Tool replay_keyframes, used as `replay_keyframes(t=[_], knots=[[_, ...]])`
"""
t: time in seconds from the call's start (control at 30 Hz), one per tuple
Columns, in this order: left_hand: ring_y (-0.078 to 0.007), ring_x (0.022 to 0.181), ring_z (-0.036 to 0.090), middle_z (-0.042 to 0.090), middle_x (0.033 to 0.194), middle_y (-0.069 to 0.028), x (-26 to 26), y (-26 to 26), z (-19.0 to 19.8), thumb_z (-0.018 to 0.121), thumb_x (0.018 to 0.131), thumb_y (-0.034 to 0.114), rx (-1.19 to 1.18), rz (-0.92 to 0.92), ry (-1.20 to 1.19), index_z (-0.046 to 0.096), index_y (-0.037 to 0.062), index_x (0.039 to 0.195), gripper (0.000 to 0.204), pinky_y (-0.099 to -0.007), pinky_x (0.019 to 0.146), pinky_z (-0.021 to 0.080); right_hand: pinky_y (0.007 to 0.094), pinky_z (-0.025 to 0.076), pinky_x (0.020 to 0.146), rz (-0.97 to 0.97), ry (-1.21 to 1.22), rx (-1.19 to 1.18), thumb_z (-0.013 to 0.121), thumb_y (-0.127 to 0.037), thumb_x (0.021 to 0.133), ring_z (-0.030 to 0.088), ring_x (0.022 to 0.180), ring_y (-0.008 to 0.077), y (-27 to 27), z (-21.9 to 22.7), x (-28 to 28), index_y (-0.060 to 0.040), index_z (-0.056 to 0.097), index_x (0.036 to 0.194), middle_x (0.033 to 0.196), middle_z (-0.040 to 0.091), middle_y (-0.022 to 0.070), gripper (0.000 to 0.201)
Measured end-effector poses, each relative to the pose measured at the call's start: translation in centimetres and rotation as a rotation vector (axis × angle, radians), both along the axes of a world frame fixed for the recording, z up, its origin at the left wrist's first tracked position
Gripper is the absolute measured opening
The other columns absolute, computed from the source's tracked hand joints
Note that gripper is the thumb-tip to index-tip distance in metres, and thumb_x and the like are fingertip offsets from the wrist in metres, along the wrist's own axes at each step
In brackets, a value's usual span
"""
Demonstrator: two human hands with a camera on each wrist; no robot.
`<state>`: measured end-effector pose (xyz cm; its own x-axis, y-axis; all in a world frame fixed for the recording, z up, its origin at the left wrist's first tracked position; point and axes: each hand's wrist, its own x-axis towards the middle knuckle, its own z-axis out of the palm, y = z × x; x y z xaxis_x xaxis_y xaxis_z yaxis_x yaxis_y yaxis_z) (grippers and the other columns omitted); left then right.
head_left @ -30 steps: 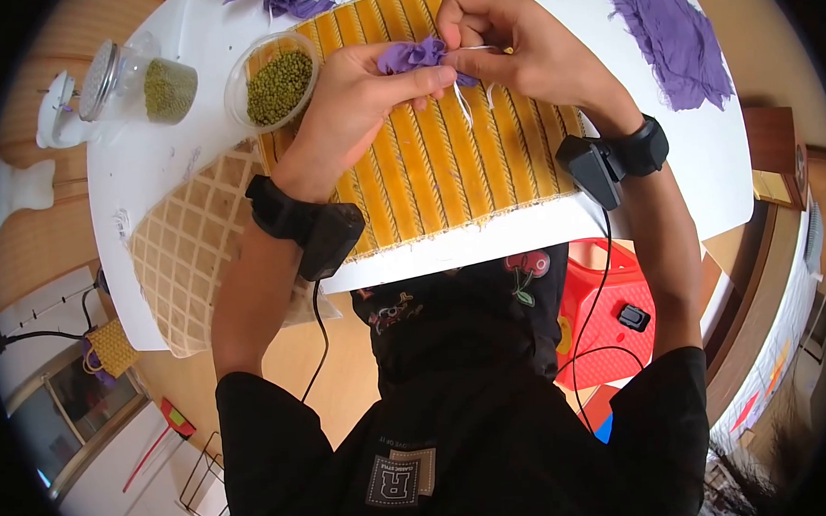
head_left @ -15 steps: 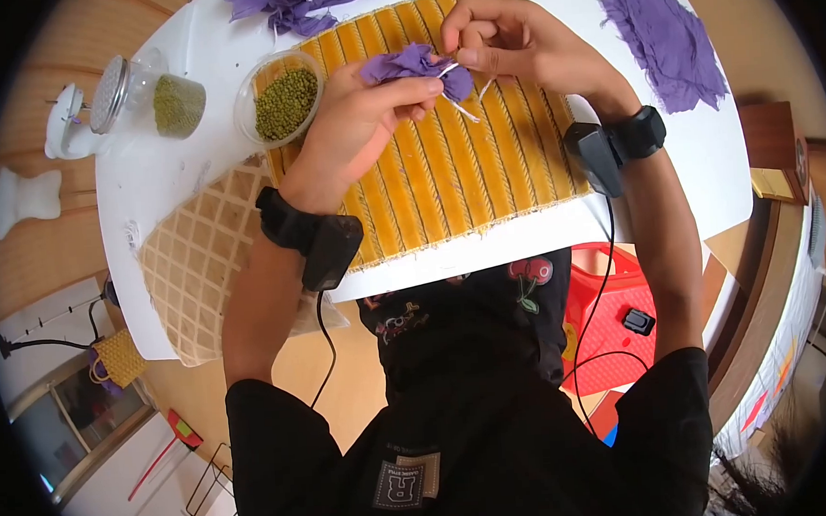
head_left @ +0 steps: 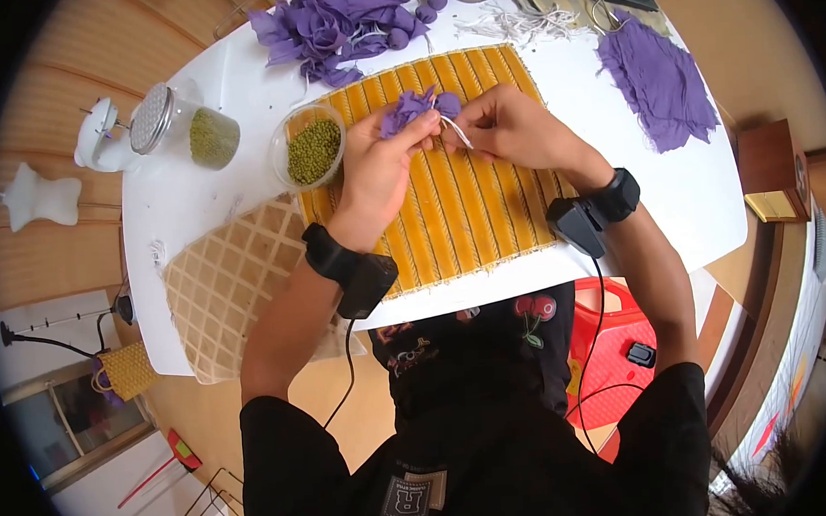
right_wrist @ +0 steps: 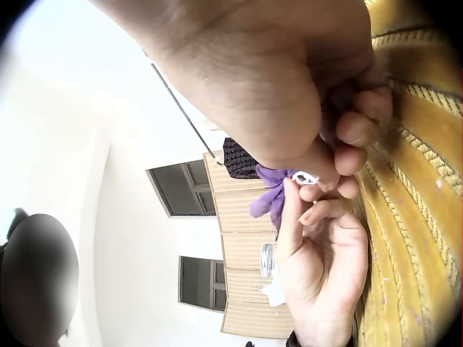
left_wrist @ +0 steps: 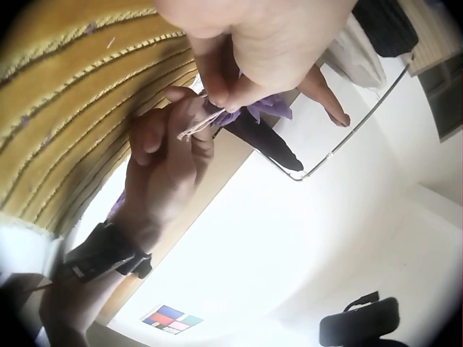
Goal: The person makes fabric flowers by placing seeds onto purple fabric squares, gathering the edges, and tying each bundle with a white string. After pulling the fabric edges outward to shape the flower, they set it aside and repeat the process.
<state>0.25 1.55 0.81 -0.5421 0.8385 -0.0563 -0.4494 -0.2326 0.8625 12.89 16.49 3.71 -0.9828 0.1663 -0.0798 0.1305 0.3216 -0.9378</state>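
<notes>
Over the yellow striped mat [head_left: 458, 228], my left hand [head_left: 378, 171] pinches a small gathered piece of purple cloth [head_left: 403, 112] between thumb and fingers. White string [head_left: 455, 132] crosses the cloth, its loose ends hanging toward my right hand [head_left: 523, 135]. That hand's fingers are curled, pinching the string close beside the left fingertips. In the right wrist view a small loop of the string [right_wrist: 305, 178] shows at the fingertips, with purple cloth [right_wrist: 272, 196] sticking out beyond. The left wrist view has frayed string ends [left_wrist: 199, 126] below the pinching fingers.
A clear tub of green beans [head_left: 314, 151] stands left of the mat, with a lidded jar [head_left: 212, 138] beyond it. Purple cloth pieces [head_left: 345, 23] and white strings [head_left: 522, 23] lie at the back. A flat purple cloth [head_left: 656, 82] lies at right, a lattice-patterned cloth [head_left: 237, 286] at left.
Both hands have come lower over the mat and closer together. The right hand, raised apart from the cloth half a second ago, is now down at the string. More of the table's back shows.
</notes>
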Motion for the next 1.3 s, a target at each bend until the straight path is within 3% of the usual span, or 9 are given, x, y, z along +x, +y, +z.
replay_keyframes(t=[0.1,0.13,0.2,0.43,0.53,0.6,0.83,1.07,1.3], knots=[[-0.0107,0.071,0.057,0.067,0.086,-0.0071,0.1,0.0,0.1,0.069,0.084,0.003,-0.058,0.052,0.17,0.067,-0.0058,0.096,0.015,-0.0235,0.067,0.045,0.0281,0.046,0.06,0.013,0.156,0.41,0.059,-0.006,0.09,0.055,0.06,0.0139,-0.5,1.0,0.5,0.0017,0.067,0.088,0.07,0.063,0.0074,0.011],[-0.0107,0.071,0.057,0.067,0.086,-0.0071,0.2,0.0,0.1,0.069,0.084,0.003,-0.058,0.051,0.171,0.067,-0.0058,0.096,0.015,-0.0235,0.067,0.045,0.0281,0.046,0.06,0.012,0.157,0.409,0.059,-0.006,0.09,0.055,0.06,0.0139,-0.4,1.4,0.6,0.0017,0.067,0.088,0.07,0.063,0.0074,0.011],[-0.0082,0.069,0.057,0.067,0.082,-0.0051,0.6,0.1,0.4,0.071,0.084,0.006,-0.099,0.07,0.242,0.068,-0.0061,0.096,0.018,-0.0212,0.066,0.045,0.0372,0.049,0.068,0.022,0.222,0.396,0.064,-0.008,0.083,0.062,0.071,0.0328,-0.3,2.1,0.8,0.0005,0.068,0.088,0.079,0.066,0.0167,0.01],[-0.0088,0.073,0.056,0.064,0.083,-0.004,0.8,-0.2,1.0,0.07,0.084,0.003,-0.173,-0.114,0.454,0.066,-0.0065,0.098,0.018,-0.0222,0.069,0.045,0.0346,0.048,0.062,-0.11,0.367,0.508,0.063,-0.01,0.085,0.061,0.065,0.0281,1.1,2.2,0.7,-0.0014,0.068,0.088,0.074,0.065,0.014,0.01],[-0.0091,0.074,0.056,0.063,0.083,-0.0034,0.2,-0.2,0.8,0.068,0.084,0.003,-0.134,-0.15,0.354,0.065,-0.0045,0.099,0.017,-0.0229,0.07,0.044,0.0291,0.048,0.063,-0.11,0.374,0.523,0.064,-0.013,0.089,0.06,0.066,0.0187,1.3,1.8,0.6,-0.0008,0.068,0.093,0.077,0.066,0.01,0.014],[-0.0102,0.073,0.058,0.065,0.084,-0.0047,-0.2,-0.2,1.1,0.068,0.083,0.003,-0.057,-0.203,0.116,0.066,-0.0045,0.097,0.016,-0.0234,0.068,0.045,0.0287,0.048,0.063,-0.106,0.36,0.496,0.064,-0.014,0.09,0.06,0.066,0.018,1.4,1.7,0.5,-0.0009,0.068,0.093,0.077,0.066,0.0094,0.014],[-0.0123,0.075,0.059,0.063,0.083,-0.005,-0.2,-0.2,0.7,0.064,0.084,0.0,-0.043,-0.184,-0.118,0.064,-0.0009,0.091,0.007,-0.024,0.069,0.045,0.0272,0.047,0.063,-0.071,0.242,0.379,0.065,-0.015,0.09,0.059,0.067,0.0145,1.5,2.5,0.9,-0.0009,0.069,0.093,0.078,0.067,0.0076,0.015],[-0.0119,0.077,0.058,0.062,0.086,-0.0054,-0.6,-0.1,0.5,0.062,0.086,0.001,-0.056,-0.107,-0.181,0.063,-0.0031,0.099,0.014,-0.0235,0.069,0.045,0.0318,0.048,0.062,0.032,0.438,0.42,0.067,-0.007,0.082,0.061,0.064,0.0217,0.7,2.5,0.9,-0.0005,0.069,0.086,0.075,0.067,0.0107,0.008],[-0.0115,0.077,0.057,0.062,0.089,-0.0059,-1.0,-0.1,0.4,0.06,0.086,0.0,-0.04,-0.16,-0.268,0.062,-0.0058,0.108,0.022,-0.0228,0.067,0.046,0.0333,0.049,0.063,0.161,0.18,0.52,0.069,-0.005,0.077,0.063,0.067,0.0267,0.9,2.8,1.1,-0.0015,0.069,0.083,0.075,0.067,0.0125,0.006]])
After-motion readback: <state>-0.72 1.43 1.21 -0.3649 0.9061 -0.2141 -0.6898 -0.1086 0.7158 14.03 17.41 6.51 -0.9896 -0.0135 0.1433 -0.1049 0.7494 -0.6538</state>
